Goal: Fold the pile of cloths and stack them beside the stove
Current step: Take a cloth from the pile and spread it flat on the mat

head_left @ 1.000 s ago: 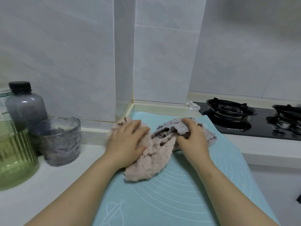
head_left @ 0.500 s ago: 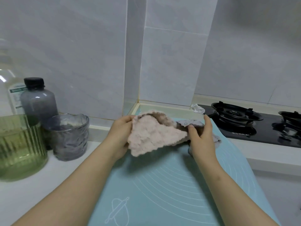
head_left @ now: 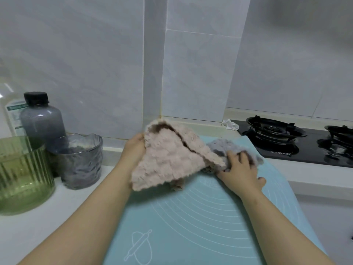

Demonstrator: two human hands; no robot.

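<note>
Right hand (head_left: 241, 170), now lowered, grips the grey cloth (head_left: 219, 148) on the mat (head_left: 191, 217); left hand (head_left: 133, 150) holds the pink cloth (head_left: 168, 161) aloft.

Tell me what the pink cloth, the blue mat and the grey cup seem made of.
Pink cloth: fluffy microfibre or fleece, judging by its nubby pile. Blue mat: likely silicone, smooth, matte, printed white rings. Grey cup: probably glass, translucent, rippled glossy wall.

On my feed I see a pink-beige cloth (head_left: 170, 163) with brown showing inside its fold, and a grey cloth (head_left: 219, 148). The mat (head_left: 191, 217) is pale teal, printed with white concentric arcs and a rolling-pin outline. The ribbed jar (head_left: 21, 175) is green, the bottle (head_left: 42, 123) smoky grey and black-capped, the stove (head_left: 307, 152) black.
</note>
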